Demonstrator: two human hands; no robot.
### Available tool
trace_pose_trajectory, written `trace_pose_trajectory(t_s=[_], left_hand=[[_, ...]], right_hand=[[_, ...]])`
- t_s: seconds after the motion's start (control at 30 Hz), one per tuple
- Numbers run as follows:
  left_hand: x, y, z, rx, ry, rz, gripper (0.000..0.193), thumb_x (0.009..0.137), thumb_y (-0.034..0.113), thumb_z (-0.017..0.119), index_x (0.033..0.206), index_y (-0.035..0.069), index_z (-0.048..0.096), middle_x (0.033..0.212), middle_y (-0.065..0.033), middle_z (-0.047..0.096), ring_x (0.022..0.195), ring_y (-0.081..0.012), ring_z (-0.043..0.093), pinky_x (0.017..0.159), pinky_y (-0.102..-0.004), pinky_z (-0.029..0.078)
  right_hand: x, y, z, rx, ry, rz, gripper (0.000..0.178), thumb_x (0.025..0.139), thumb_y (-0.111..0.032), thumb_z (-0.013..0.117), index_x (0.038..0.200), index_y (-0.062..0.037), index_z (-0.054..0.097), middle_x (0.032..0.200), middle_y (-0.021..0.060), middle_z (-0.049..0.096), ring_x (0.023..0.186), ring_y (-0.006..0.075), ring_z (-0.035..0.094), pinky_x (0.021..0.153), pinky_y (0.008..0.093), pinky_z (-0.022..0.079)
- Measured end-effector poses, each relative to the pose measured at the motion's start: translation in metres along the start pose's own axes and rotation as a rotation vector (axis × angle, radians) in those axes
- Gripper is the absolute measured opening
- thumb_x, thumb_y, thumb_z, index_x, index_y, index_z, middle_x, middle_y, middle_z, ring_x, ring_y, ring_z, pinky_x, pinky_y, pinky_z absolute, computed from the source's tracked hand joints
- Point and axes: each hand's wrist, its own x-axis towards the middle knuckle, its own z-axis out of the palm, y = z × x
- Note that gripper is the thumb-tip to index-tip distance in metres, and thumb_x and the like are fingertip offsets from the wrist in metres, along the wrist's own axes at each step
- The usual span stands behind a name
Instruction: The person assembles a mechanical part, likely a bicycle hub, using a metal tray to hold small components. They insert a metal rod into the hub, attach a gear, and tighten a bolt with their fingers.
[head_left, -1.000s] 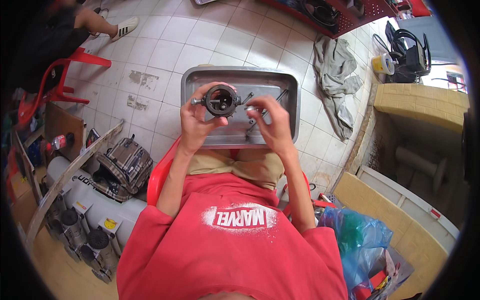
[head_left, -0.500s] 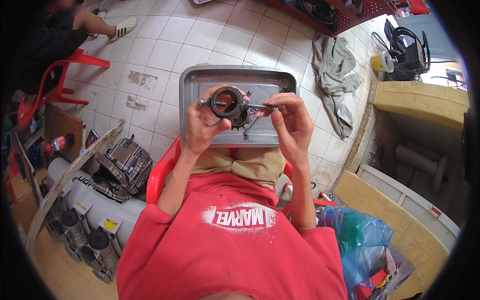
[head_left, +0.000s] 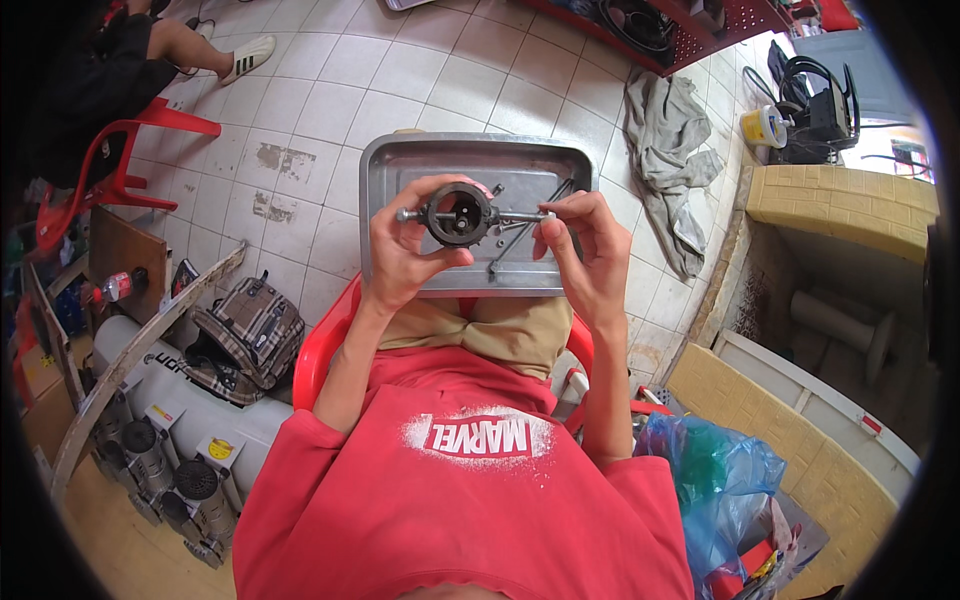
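Just beyond your tan trousers, a grey metal tray lies with its near edge by your thighs. Toward its right side it holds thin dark rods lying aslant, a small bolt and a few tiny pieces too small to tell apart. Over this tray, between your hands, is the dark metal ring, its round opening turned up toward you and small parts showing inside it. A bolt with a rounded head juts from its left side, and a slim steel shaft runs out from its right.

Down to your right, a blue plastic bag shows something green through its film.

Your left hand comes up from below, fingers curled around the ring's far left side and thumb along its near side, gripping it. Your right hand reaches up with the wrist bent inward, thumb and fingers pinched on the outer end of the shaft. Both your forearms slant upward, well apart at the elbows.
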Motion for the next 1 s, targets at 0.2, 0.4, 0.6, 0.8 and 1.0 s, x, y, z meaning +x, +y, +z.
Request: trace_pose_trajectory(t_s=[0.2, 0.4, 0.6, 0.8, 1.0], left_hand=[[0.003, 0.0, -0.003, 0.039, -0.053, 0.039, 0.075, 0.071, 0.022, 0.094, 0.13, -0.006, 0.056, 0.121, -0.0173, 0.066, 0.117, -0.0307, 0.065, 0.103, -0.0424, 0.054], [0.002, -0.001, -0.004, 0.054, -0.027, 0.038, 0.076, 0.07, 0.021, 0.094, 0.13, -0.006, 0.056, 0.121, -0.0168, 0.066, 0.118, -0.0301, 0.065, 0.102, -0.0419, 0.054], [0.003, 0.001, -0.006, 0.043, -0.057, 0.046, 0.075, 0.07, 0.02, 0.093, 0.131, -0.005, 0.057, 0.122, -0.0173, 0.066, 0.119, -0.0306, 0.064, 0.103, -0.042, 0.053], [0.003, 0.007, -0.003, 0.07, -0.077, 0.06, 0.075, 0.068, 0.017, 0.094, 0.13, -0.004, 0.058, 0.122, -0.0176, 0.066, 0.119, -0.0317, 0.064, 0.104, -0.0428, 0.053], [0.006, 0.01, 0.0, 0.175, -0.106, 0.106, 0.076, 0.065, 0.015, 0.094, 0.129, -0.003, 0.059, 0.122, -0.017, 0.067, 0.119, -0.0308, 0.065, 0.102, -0.0418, 0.053]], right_hand=[[0.003, 0.003, -0.006, -0.316, -0.047, -0.037, 0.026, 0.103, -0.02, 0.062, 0.088, 0.0007, 0.056, 0.067, 0.0077, 0.06, 0.059, 0.0142, 0.058, 0.058, 0.0306, 0.045], [0.006, -0.002, -0.006, -0.264, -0.147, 0.071, 0.031, 0.107, -0.025, 0.053, 0.088, -0.0004, 0.056, 0.069, 0.0113, 0.061, 0.062, 0.0214, 0.06, 0.06, 0.0329, 0.046], [0.006, -0.008, -0.008, -0.293, -0.193, 0.027, 0.023, 0.105, -0.021, 0.057, 0.095, -0.0008, 0.06, 0.075, 0.0113, 0.063, 0.067, 0.0214, 0.061, 0.064, 0.0323, 0.047], [0.007, -0.003, -0.006, -0.22, -0.029, -0.143, 0.013, 0.1, -0.016, 0.064, 0.101, -0.0027, 0.065, 0.075, 0.0073, 0.065, 0.067, 0.0192, 0.06, 0.064, 0.0311, 0.045], [0.003, -0.004, -0.016, -0.343, -0.152, 0.031, 0.017, 0.103, -0.018, 0.06, 0.096, -0.003, 0.063, 0.073, 0.0059, 0.064, 0.064, 0.021, 0.058, 0.062, 0.032, 0.044]])
